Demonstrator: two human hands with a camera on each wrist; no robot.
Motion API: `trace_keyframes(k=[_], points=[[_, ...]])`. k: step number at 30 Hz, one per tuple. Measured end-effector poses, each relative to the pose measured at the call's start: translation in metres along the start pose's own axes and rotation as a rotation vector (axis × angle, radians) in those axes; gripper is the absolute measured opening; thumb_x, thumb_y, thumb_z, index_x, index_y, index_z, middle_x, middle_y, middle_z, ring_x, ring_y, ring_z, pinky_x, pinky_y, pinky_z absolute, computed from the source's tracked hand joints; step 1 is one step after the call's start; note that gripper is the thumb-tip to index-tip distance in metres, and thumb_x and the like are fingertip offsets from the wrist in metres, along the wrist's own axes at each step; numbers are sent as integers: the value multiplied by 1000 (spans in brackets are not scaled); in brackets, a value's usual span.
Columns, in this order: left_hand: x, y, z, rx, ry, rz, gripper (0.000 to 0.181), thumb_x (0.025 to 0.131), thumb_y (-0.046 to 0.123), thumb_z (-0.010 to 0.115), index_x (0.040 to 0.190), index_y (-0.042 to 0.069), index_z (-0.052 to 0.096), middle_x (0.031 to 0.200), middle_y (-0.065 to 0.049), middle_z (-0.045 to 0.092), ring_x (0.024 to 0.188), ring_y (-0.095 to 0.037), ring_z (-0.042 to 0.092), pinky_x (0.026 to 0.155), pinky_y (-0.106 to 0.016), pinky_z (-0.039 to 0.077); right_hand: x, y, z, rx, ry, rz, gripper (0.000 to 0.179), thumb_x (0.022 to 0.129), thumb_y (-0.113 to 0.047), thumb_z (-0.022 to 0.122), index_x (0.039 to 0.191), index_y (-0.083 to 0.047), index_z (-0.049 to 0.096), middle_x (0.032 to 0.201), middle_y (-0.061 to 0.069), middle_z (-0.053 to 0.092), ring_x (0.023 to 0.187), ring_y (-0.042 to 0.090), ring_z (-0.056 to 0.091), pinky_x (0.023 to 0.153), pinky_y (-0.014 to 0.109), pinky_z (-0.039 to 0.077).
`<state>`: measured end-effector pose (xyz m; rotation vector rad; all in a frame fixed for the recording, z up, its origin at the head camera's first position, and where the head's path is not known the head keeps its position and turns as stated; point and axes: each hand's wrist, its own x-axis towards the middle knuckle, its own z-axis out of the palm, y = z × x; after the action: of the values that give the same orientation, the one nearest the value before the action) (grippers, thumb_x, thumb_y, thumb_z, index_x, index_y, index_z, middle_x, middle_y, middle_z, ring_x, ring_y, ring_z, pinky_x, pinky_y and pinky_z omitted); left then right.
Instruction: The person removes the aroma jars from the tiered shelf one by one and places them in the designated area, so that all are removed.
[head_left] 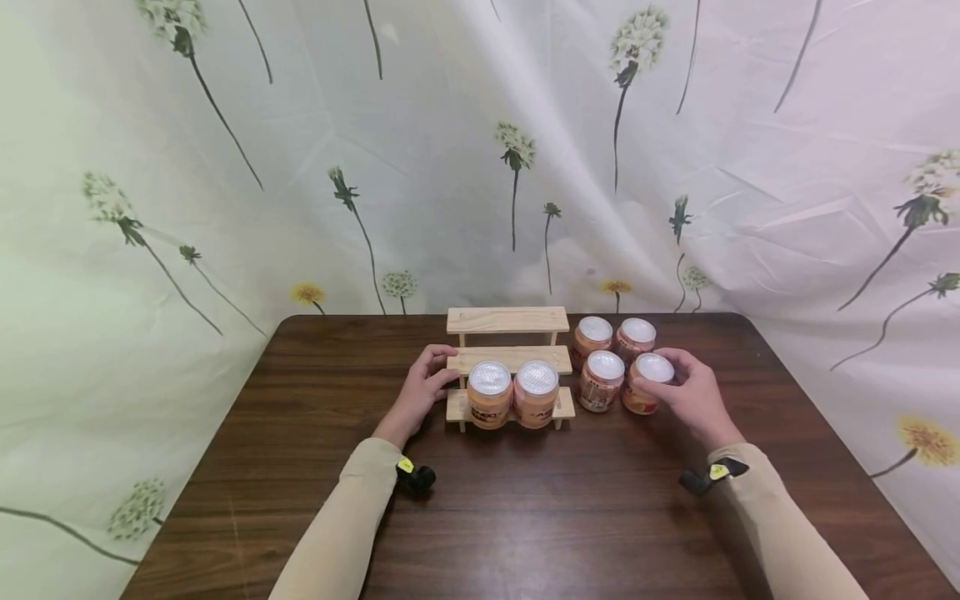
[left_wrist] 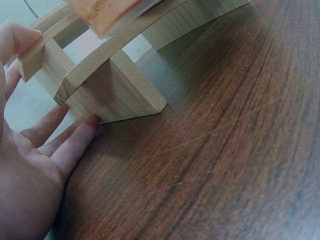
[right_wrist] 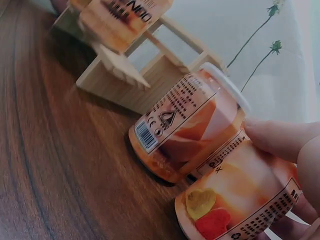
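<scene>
A three-step wooden rack (head_left: 507,358) stands on the table, with two orange-labelled jars with pale lids, a left jar (head_left: 489,393) and a right jar (head_left: 536,393), on its lowest step. My left hand (head_left: 417,392) holds the rack's left end by the middle step, lower fingertips against its side panel (left_wrist: 112,92). My right hand (head_left: 693,398) grips the front right jar (head_left: 642,402) of a group beside the rack, thumb near the lid. In the right wrist view that jar's label (right_wrist: 235,195) shows yellow and red hearts. The neighbouring jar (right_wrist: 185,120) stands close against it.
Two more jars, one at the back left (head_left: 592,337) and one at the back right (head_left: 636,335), stand behind the front pair. The dark wooden table (head_left: 510,508) meets a wall sheet (head_left: 450,167) printed with dandelions. The rack's top step (head_left: 507,320) is near the back edge.
</scene>
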<state>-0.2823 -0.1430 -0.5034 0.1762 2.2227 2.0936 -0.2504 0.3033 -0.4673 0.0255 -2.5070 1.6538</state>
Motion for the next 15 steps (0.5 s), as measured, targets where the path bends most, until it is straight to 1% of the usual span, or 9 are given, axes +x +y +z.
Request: trace_keyframes(k=[2, 5, 12, 15], points=[[1, -1, 0, -2, -2, 1, 36, 104, 12, 61, 138, 11, 51, 146, -18, 52, 125, -33, 57, 89, -38, 55, 1, 1, 0, -24, -5, 7, 68, 86, -29, 90, 137, 1, 55, 136, 20, 62, 112, 11, 60, 87, 14, 49], [1, -1, 0, -5, -4, 3, 36, 104, 11, 61, 138, 10, 51, 147, -18, 51, 125, -32, 57, 89, -38, 55, 2, 4, 1, -42, -5, 7, 68, 87, -31, 89, 137, 1, 55, 137, 21, 62, 115, 15, 59, 87, 13, 48], [0, -1, 0, -7, -5, 9, 36, 104, 11, 61, 138, 10, 50, 146, -19, 51, 123, -30, 58, 88, -37, 56, 0, 1, 3, -68, -5, 9, 70, 87, -34, 88, 137, 1, 53, 136, 20, 60, 120, 25, 57, 88, 16, 47], [0, 0, 0, -9, -5, 11, 36, 104, 12, 61, 138, 10, 50, 147, -19, 51, 124, -31, 57, 89, -38, 55, 0, -1, 3, -67, -4, 5, 70, 87, -34, 89, 136, 2, 53, 135, 20, 59, 120, 27, 56, 88, 16, 47]])
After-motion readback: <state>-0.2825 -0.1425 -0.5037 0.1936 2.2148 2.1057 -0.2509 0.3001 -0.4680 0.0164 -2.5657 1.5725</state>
